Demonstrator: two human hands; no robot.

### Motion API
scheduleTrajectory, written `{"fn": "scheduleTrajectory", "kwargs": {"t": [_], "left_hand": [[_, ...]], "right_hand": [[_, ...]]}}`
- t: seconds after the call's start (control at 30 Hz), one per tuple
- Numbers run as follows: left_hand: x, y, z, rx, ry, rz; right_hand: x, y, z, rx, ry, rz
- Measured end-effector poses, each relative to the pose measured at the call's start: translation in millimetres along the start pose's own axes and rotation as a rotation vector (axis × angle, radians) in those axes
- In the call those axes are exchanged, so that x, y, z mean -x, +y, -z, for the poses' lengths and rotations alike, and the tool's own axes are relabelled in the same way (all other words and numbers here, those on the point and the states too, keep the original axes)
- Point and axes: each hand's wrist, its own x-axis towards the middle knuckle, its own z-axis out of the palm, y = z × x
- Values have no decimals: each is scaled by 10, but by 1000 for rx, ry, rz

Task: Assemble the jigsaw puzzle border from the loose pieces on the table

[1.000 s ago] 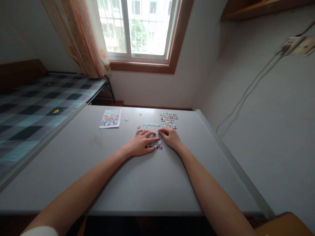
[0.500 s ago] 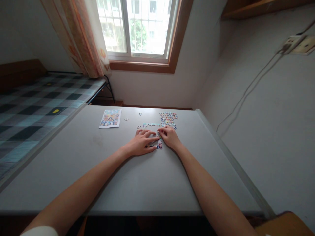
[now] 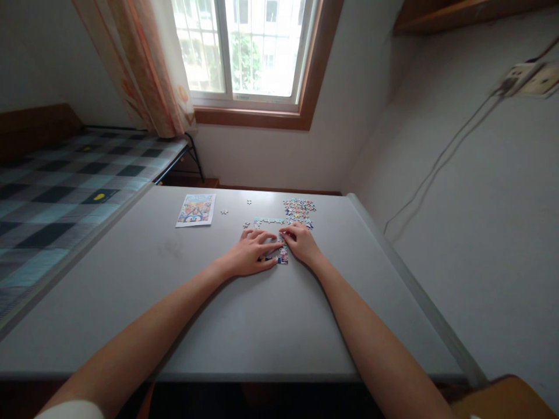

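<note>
A partly joined jigsaw puzzle frame (image 3: pixel 283 256) lies on the grey table, its top strip and right side showing. My left hand (image 3: pixel 251 253) rests over its left and lower part with fingers spread, hiding much of it. At the upper right corner, my right hand (image 3: pixel 300 241) has thumb and fingertips pinched together at the frame's edge. Whatever sits between those fingertips is too small to make out. Just beyond the right hand is a pile of loose puzzle pieces (image 3: pixel 299 208).
A printed picture sheet (image 3: pixel 195 210) lies at the table's far left. Single puzzle pieces (image 3: pixel 224 212) are scattered between it and the frame. The table (image 3: pixel 209 337) meets a checked bed (image 3: pixel 87 174) on the left and a wall on the right, where a cable (image 3: pixel 432 171) hangs.
</note>
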Motion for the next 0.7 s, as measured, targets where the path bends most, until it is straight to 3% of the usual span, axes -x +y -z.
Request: {"fn": "scheduleTrajectory", "kwargs": {"t": [0.7], "left_hand": [[5, 6, 7, 9, 8, 3]], "right_hand": [[-3, -26, 19, -80, 34, -40]]}}
